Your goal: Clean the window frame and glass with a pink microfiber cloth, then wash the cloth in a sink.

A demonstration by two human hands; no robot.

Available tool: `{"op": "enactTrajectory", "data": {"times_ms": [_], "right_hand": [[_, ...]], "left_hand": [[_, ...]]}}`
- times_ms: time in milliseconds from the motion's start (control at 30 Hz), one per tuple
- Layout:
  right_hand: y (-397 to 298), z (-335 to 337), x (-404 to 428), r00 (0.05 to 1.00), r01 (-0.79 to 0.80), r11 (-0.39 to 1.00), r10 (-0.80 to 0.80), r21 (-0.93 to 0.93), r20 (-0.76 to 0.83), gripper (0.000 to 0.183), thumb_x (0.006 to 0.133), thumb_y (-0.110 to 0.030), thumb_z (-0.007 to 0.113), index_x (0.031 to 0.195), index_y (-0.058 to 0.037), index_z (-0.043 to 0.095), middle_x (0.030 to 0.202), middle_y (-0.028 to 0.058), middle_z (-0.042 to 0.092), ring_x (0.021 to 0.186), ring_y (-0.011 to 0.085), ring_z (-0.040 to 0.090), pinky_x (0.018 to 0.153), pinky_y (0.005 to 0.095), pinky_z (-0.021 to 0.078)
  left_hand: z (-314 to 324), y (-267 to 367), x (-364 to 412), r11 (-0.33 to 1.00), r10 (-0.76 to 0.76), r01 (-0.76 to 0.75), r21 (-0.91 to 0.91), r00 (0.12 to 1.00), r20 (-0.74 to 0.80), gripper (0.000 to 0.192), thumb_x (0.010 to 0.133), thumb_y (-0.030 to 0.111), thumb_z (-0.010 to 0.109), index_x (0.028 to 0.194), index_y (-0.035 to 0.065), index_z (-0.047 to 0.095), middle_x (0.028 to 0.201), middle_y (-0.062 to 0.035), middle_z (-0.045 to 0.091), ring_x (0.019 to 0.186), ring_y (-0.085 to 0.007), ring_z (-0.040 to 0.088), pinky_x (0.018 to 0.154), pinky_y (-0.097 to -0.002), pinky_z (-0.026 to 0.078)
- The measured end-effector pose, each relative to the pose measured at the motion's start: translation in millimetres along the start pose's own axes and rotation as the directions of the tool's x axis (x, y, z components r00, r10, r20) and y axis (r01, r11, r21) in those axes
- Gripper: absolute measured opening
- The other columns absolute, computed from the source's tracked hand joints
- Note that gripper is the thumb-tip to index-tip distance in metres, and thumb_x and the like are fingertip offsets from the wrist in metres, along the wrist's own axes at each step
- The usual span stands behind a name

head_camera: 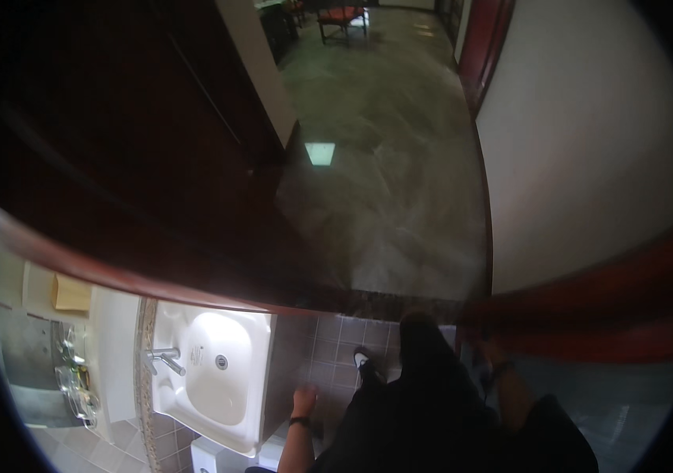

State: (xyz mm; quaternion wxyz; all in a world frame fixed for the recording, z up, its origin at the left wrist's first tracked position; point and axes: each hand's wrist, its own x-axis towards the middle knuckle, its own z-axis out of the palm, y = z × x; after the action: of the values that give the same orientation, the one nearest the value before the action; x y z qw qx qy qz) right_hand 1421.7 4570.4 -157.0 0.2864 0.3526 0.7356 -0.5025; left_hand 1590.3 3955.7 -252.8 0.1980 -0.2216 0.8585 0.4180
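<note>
My left hand (305, 397) hangs low beside the white washbasin (218, 378), a short way right of its front edge; its fingers look curled, but whether they hold anything is unclear. A dark band is round that wrist. My right hand (493, 352) is at the right of my body, near the red-brown door frame (549, 337). It is dim and blurred, and whether it touches the frame or holds something cannot be told. A metal faucet (166, 359) stands on the basin's left side. One dark shoe with a white toe (361, 358) shows on the tiled floor (336, 343).
Past a dark threshold (398, 307), a grey-green hallway floor (389, 177) runs to a chair with a red seat (341, 15). A dark door (123, 159) lies left, a pale wall (584, 159) right. A mirror (34, 355) and a white toilet tank (204, 454) are lower left.
</note>
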Motion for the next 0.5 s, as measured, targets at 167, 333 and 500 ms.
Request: {"op": "enactTrajectory", "data": {"times_ms": [167, 333, 500], "right_hand": [[-17.2, -27.8, 41.7, 0.997, -0.075, 0.99, 0.077, 0.117, -0.008, 0.046, 0.077, -0.029, 0.076, 0.108, 0.0034, 0.064, 0.086, 0.0068, 0.065, 0.067, 0.0167, 0.057, 0.056, 0.0354, 0.0415], [-31.2, -42.8, 118.8, 0.989, -0.127, 0.984, 0.135, 0.121, -0.06, 0.043, 0.08, -0.021, 0.074, 0.109, 0.0077, 0.061, 0.086, 0.0115, 0.066, 0.077, 0.0239, 0.067, 0.069, 0.039, 0.0539], [-109.1, -80.6, 114.4, 0.987, -0.14, 0.954, 0.112, 0.266, 0.117, 0.043, 0.08, -0.029, 0.074, 0.103, 0.0065, 0.064, 0.082, 0.0111, 0.064, 0.066, 0.0228, 0.062, 0.06, 0.0383, 0.049]], "left_hand": [[-6.8, 135.7, 57.1, 0.976, 0.049, -0.066, -0.205, 0.995, -0.091, 0.022, 0.087, 0.022, 0.064, 0.091, 0.0027, 0.073, 0.076, -0.0105, 0.071, 0.071, -0.0206, 0.071, 0.067, -0.037, 0.056], [8.3, 131.8, 54.7, 0.943, -0.294, 0.291, -0.161, 0.956, 0.01, 0.021, 0.089, 0.014, 0.062, 0.102, -0.0003, 0.071, 0.08, -0.0096, 0.071, 0.07, -0.0197, 0.073, 0.065, -0.0317, 0.058], [20.6, 192.9, 10.2, 0.765, -0.592, 0.643, -0.051, 0.731, 0.34, 0.019, 0.091, 0.016, 0.062, 0.101, 0.0023, 0.072, 0.083, -0.0109, 0.073, 0.066, -0.0206, 0.073, 0.057, -0.0332, 0.057]]}}
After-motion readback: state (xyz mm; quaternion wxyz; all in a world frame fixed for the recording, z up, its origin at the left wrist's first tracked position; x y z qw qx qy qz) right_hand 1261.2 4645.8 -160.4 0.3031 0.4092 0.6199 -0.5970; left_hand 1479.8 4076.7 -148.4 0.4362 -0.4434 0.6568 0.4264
